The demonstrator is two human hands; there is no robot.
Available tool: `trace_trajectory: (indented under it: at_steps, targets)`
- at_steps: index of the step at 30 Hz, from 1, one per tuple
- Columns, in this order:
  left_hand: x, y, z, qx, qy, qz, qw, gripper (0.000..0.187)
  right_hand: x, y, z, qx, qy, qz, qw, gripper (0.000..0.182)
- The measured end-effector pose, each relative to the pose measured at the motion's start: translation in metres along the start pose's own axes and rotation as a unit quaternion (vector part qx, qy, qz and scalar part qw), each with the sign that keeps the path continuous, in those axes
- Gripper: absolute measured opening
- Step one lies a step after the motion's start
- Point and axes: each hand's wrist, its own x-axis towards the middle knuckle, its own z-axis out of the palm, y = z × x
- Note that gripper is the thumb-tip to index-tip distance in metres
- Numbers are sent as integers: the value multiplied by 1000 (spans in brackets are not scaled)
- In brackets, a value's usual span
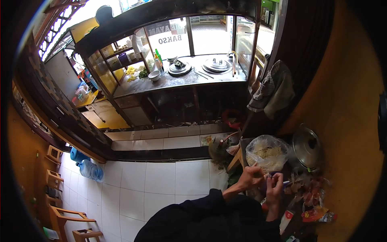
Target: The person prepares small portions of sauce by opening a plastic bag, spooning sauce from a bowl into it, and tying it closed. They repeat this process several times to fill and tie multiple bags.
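My left hand [252, 178] is closed in a pinch just in front of a clear plastic bag [252, 144] of pale, stringy food like noodles. Close beside it, my right hand [275, 186] has its thumb and fingers pressed together. Something small and pale shows between the fingertips of both hands, too small to name. Behind the right hand a purple thing [278, 176] is partly hidden. A large metal pot lid or pan [305, 147] leans by the wall to the right of the bag.
Plastic packets [314, 197] and a bottle [286, 220] clutter the right side. A cloth [275, 88] hangs on the post. Ahead stands a food stall counter [181, 78] with lidded pots. Water jugs [92, 170] and wooden stools [54, 177] stand left on the tiled floor.
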Motion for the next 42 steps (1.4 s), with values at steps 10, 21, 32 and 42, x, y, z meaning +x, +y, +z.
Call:
trace_trajectory:
  at_steps: [10, 21, 32, 42]
  targets:
    - [-1, 11, 15, -153, -234, -19, 960, 4, 1, 24, -17, 46, 33, -19, 998, 29]
    - [-3, 10, 31, 154, -203, -40, 966, 10, -1, 44, -2, 37, 172, -31, 984, 32]
    - [-15, 9, 53, 124, -243, 89, 958, 12, -15, 17, -37, 574, 201, 169, 776, 30]
    - [-19, -9, 51, 14, -292, -105, 950, 11, -31, 32, -75, 381, 79, 123, 913, 16]
